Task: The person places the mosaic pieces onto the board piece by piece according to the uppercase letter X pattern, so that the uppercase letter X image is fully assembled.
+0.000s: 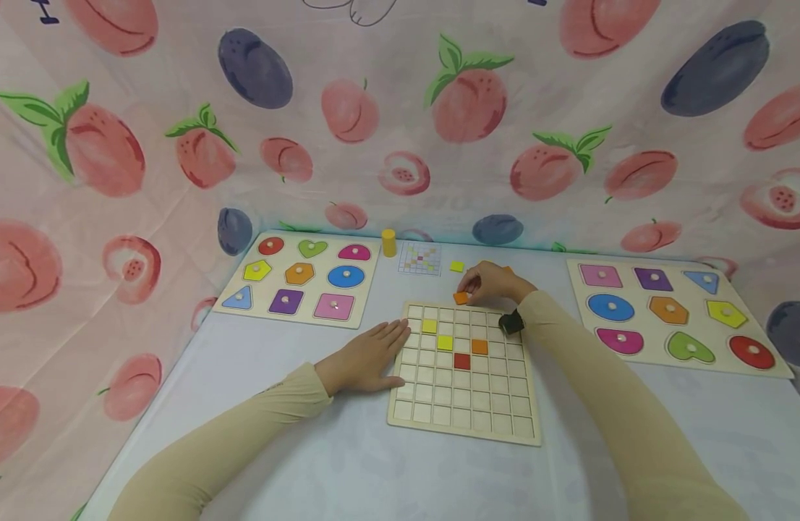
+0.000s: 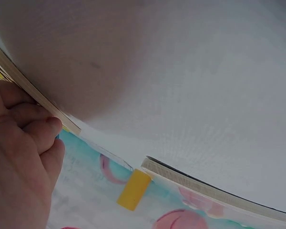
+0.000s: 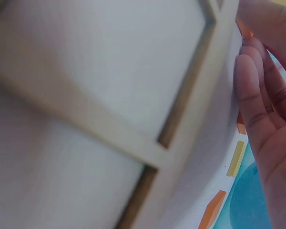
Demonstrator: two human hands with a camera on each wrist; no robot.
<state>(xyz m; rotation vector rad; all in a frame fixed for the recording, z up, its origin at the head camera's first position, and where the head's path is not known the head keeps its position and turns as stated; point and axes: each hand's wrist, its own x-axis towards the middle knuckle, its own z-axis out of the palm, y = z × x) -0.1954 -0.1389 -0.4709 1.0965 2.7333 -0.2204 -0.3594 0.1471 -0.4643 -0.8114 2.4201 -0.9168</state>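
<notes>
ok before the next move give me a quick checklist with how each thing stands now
1. Orange tile held: ok, pinched in the right hand.
2. Left hand on the grid board: ok, at its left edge.
3. One piece per cell: ok for the two yellow tiles, red tile and second orange tile.
4. All cells visible: not ok, the black wrist device hides some at the far right.
5. Layout matches the pattern card: cannot tell, too small.

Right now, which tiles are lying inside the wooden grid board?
The wooden grid board shows two yellow tiles, one orange tile and one red tile. A black object hides some far right corner cells; whether tiles lie beneath cannot be seen.
</notes>
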